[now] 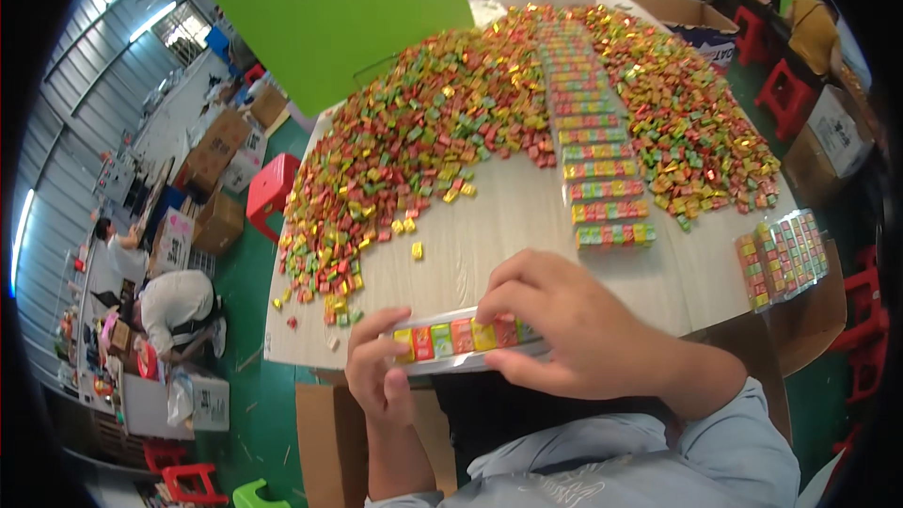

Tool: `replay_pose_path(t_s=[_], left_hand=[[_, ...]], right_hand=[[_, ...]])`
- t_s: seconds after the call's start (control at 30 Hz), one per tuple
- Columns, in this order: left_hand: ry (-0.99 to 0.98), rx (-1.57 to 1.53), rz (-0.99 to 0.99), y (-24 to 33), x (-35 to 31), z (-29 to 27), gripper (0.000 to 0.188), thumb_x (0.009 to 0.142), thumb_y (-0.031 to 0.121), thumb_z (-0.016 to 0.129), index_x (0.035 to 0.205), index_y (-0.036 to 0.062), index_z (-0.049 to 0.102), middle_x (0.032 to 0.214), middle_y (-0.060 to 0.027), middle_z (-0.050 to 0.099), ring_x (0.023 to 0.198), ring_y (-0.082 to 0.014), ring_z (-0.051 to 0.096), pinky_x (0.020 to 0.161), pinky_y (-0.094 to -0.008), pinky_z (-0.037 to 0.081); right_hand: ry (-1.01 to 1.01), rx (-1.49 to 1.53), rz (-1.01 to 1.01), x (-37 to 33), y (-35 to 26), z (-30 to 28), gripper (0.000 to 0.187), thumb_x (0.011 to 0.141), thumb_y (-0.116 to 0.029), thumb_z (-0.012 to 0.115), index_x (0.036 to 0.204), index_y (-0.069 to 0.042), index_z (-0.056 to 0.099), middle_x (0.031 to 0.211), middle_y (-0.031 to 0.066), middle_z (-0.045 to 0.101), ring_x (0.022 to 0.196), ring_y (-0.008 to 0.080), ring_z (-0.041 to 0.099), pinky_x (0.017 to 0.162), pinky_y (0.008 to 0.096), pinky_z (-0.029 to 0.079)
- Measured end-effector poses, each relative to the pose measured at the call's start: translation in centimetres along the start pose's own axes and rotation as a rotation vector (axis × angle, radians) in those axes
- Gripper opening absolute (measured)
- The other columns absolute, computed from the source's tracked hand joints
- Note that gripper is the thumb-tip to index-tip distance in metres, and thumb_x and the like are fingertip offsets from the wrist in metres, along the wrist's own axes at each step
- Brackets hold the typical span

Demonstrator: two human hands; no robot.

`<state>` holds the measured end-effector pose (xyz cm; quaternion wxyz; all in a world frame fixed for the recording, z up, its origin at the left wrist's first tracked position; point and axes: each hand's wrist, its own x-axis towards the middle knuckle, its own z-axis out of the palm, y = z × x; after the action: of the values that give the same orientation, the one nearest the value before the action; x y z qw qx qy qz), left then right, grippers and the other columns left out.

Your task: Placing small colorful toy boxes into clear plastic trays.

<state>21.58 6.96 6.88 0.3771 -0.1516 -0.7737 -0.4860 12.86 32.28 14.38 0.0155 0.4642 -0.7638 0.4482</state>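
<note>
Close to the front edge of the table, I hold a narrow clear plastic tray [450, 366] level between both hands. A row of small wrapped candies [438, 341] in yellow, red and green sits in it. My left hand [378, 372] grips the tray's left end, fingers over the far side and thumb at the near side. My right hand [574, 325] closes on the right part, fingertips on the candies and thumb along the near edge. That hand hides the tray's right end.
A large heap of loose wrapped candies [423, 132] spreads over the table [470, 245]. Several filled trays [602, 169] form a column right of centre. More packed candies [795, 259] sit at the right edge. A green board [348, 19] stands behind; a red stool [273, 193] is left.
</note>
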Motion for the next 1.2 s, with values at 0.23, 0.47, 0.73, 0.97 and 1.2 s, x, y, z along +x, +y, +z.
replay_pose_path(t_s=[0.23,0.47,0.73,0.97,1.2], left_hand=[[0.046,0.002,-0.081,0.0,-0.5,2.1,0.062,0.105,0.062,0.051,0.123,0.0026,0.055,0.126,-0.0243,0.058,0.112,-0.0298,0.059,0.097,-0.0422,0.049],[0.190,-0.036,-0.132,-0.6,-1.2,3.7,0.077,0.101,0.071,0.051,0.135,0.0023,0.045,0.123,-0.0201,0.055,0.113,-0.0274,0.054,0.100,-0.0428,0.045],[0.292,-0.056,-0.211,-1.4,-1.5,4.0,0.088,0.096,0.079,0.051,0.140,0.0030,0.044,0.128,-0.0131,0.052,0.121,-0.0275,0.053,0.103,-0.0472,0.046],[0.354,-0.167,-0.192,-2.5,-1.7,3.4,0.092,0.094,0.070,0.061,0.155,0.0064,0.035,0.144,-0.0172,0.048,0.132,-0.0367,0.055,0.109,-0.0534,0.048],[0.343,-0.190,-0.218,-2.0,-1.6,3.4,0.096,0.094,0.067,0.064,0.161,0.0082,0.029,0.148,-0.0206,0.048,0.135,-0.0394,0.054,0.109,-0.0535,0.049]], right_hand=[[0.058,-0.080,-0.093,-0.2,0.7,0.0,0.032,0.094,-0.027,0.077,0.115,-0.005,0.064,0.114,0.0129,0.064,0.103,0.0338,0.065,0.091,0.0437,0.053],[0.003,-0.110,-0.152,0.4,0.6,-0.5,0.029,0.096,-0.027,0.074,0.112,-0.005,0.065,0.110,0.0126,0.066,0.101,0.0331,0.068,0.090,0.0445,0.054],[0.085,-0.116,-0.267,0.4,1.6,0.0,0.023,0.090,-0.025,0.075,0.098,-0.005,0.065,0.093,0.0125,0.064,0.084,0.0327,0.068,0.077,0.0445,0.054],[0.205,-0.102,-0.294,0.3,1.5,0.5,0.024,0.087,-0.024,0.077,0.095,-0.005,0.065,0.089,0.0103,0.062,0.081,0.0310,0.067,0.073,0.0433,0.053],[0.236,-0.184,-0.325,0.3,1.3,1.3,0.024,0.086,-0.023,0.073,0.101,-0.005,0.068,0.090,0.0115,0.064,0.081,0.0283,0.068,0.073,0.0403,0.053]])
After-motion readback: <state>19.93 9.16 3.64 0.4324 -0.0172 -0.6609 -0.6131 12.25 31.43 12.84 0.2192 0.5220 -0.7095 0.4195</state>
